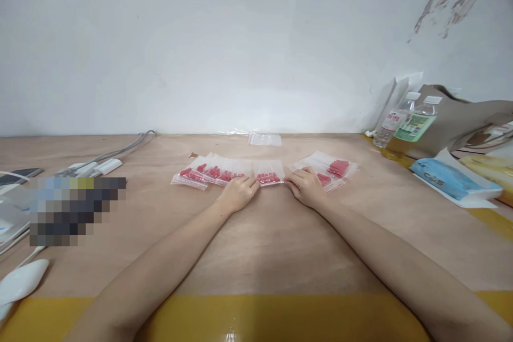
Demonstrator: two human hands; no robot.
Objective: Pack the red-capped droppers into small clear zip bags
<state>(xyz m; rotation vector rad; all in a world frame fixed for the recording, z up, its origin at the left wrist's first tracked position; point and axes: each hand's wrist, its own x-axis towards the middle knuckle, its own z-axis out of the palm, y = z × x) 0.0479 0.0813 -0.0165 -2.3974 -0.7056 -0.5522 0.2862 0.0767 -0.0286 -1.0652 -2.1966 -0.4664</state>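
A clear zip-lock bag (268, 168) with several small red pieces lies flat on the table between my hands. My left hand (239, 192) is closed at its near left corner, fingers curled and pressed together. At the near right corner, my right hand (308, 186) pinches the bag's edge between thumb and fingers. More zip-lock bags with red pieces (214, 168) lie overlapped in a row to the left, partly behind my left hand. To the right, other filled bags (339, 168) fan out, partly covered by my right hand.
Flat clear bags (265, 140) lie by the wall. On the right stand two plastic bottles (414, 123), a grey bag (457, 117) and a blue tissue pack (452, 179). Cables (120, 148), a white mouse (24, 280) and a blurred-out item (74, 211) are on the left.
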